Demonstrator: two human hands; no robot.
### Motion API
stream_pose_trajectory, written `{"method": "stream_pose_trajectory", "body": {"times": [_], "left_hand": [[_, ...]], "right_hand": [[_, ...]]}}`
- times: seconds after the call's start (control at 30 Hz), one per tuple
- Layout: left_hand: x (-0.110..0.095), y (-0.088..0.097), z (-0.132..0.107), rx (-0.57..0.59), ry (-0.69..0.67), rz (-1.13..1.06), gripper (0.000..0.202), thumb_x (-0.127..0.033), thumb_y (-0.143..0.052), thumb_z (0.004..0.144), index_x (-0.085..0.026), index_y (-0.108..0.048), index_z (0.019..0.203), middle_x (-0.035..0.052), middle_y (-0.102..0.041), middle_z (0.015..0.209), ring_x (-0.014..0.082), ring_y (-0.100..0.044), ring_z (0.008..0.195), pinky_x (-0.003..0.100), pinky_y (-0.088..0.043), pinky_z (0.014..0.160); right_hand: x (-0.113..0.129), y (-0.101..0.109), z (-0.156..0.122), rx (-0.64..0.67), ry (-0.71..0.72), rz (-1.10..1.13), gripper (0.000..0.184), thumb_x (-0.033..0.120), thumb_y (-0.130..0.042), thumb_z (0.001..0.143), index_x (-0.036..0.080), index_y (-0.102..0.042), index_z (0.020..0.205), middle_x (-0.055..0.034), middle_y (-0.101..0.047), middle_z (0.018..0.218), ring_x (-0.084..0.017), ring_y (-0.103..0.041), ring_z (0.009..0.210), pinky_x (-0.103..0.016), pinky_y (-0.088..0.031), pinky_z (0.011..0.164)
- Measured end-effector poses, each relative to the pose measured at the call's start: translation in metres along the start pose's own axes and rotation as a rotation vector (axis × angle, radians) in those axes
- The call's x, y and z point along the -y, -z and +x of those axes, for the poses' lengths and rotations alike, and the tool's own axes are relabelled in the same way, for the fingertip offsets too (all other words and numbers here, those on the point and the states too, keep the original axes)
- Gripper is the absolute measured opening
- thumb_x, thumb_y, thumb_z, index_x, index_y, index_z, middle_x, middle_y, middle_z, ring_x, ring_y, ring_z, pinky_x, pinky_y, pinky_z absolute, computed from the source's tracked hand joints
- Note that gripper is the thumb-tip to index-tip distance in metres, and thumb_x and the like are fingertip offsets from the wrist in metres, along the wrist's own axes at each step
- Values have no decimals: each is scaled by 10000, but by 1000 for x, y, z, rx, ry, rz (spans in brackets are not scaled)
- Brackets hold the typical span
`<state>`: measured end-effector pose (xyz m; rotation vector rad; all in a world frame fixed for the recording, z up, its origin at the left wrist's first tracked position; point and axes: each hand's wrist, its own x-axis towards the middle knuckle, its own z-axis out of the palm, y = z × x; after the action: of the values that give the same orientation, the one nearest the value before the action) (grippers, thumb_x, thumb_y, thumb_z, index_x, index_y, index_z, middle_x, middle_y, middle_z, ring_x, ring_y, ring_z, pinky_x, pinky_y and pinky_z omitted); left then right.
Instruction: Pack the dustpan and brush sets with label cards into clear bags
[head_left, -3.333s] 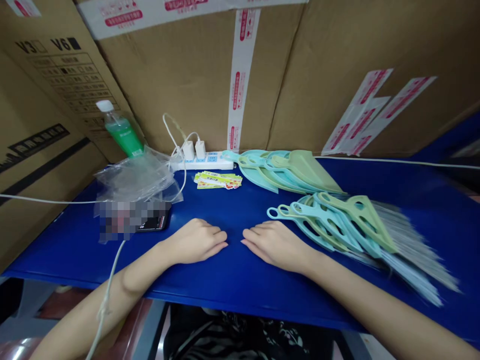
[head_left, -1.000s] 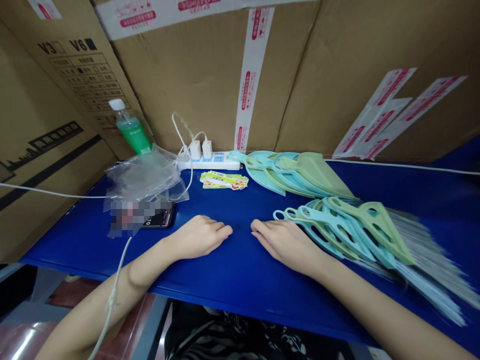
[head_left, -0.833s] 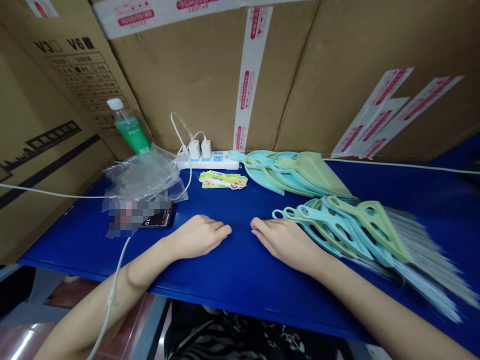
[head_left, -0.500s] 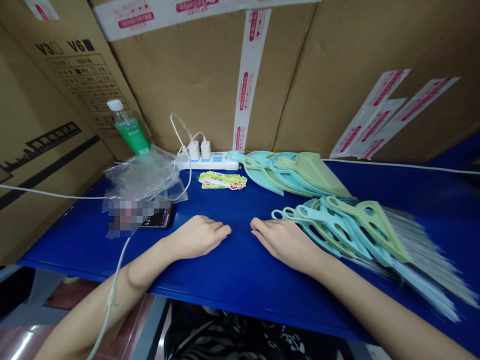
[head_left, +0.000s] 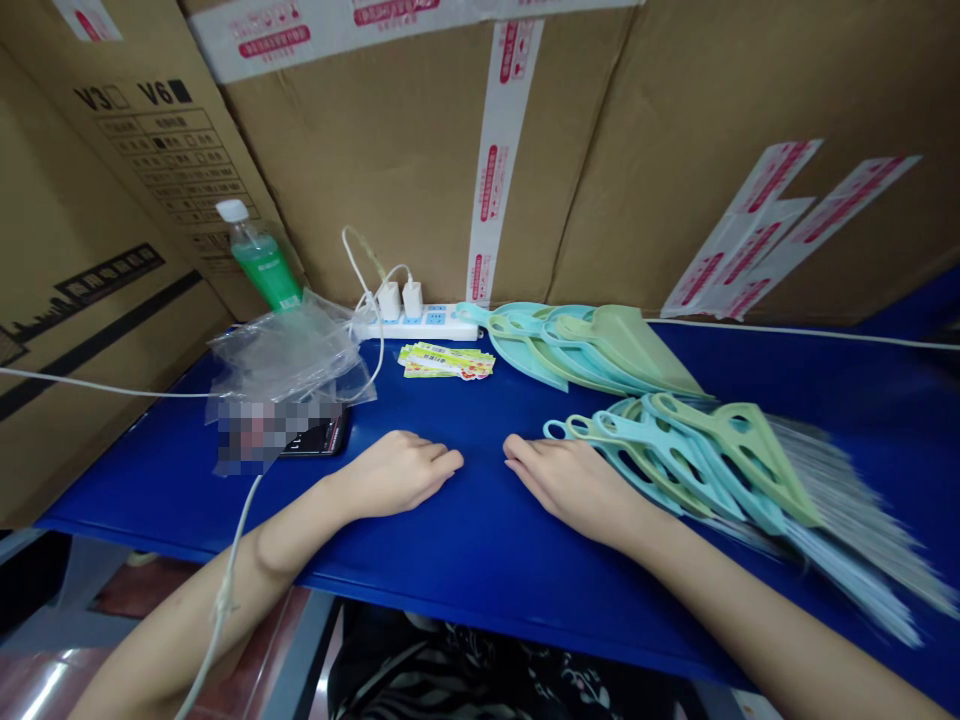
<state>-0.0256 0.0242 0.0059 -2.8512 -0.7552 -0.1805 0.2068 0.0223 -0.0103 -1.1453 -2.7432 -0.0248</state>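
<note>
Both my hands rest palm down on the blue table (head_left: 465, 560), holding nothing. My left hand (head_left: 397, 472) lies with its fingers loosely curled, pointing right. My right hand (head_left: 566, 480) lies flat with fingers stretched toward the left. Just right of my right hand lies a fanned pile of small mint and green brooms (head_left: 697, 455) with pale bristles. Behind them lies a stack of matching dustpans (head_left: 592, 345). A small stack of colourful stickers (head_left: 448, 361) sits ahead of my hands.
A phone (head_left: 315, 437) with a white cable lies left of my left hand, beside clear plastic bags (head_left: 289, 350). A power strip (head_left: 416, 320) with chargers and a green bottle (head_left: 259, 258) stand at the back. Cardboard boxes (head_left: 375, 150) wall the table.
Nothing has visibly changed apart from a slight shift of the camera; both hands stay still on the table.
</note>
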Motion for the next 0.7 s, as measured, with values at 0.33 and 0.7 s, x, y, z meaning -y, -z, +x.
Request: {"method": "stream_pose_trajectory", "body": {"times": [0.33,0.7], "left_hand": [[-1,0,0,-18,-3,5,339,-209,-233,999,-170,-524,830,-14,-606,627,131,-555,513,272,-357,502],[0,0,0,-3,4,-3,299,-206,-272,992,-173,-516,822,-17,-600,622,128,-560,518,263,-361,503]], "right_hand": [[1,2,0,18,-13,9,122,151,-405,933,193,-475,843,-18,-652,645,-176,-632,566,-262,-317,505],[0,4,-1,22,-18,13,112,152,-411,937,182,-485,859,-25,-661,669,-174,-640,582,-258,-325,512]]}}
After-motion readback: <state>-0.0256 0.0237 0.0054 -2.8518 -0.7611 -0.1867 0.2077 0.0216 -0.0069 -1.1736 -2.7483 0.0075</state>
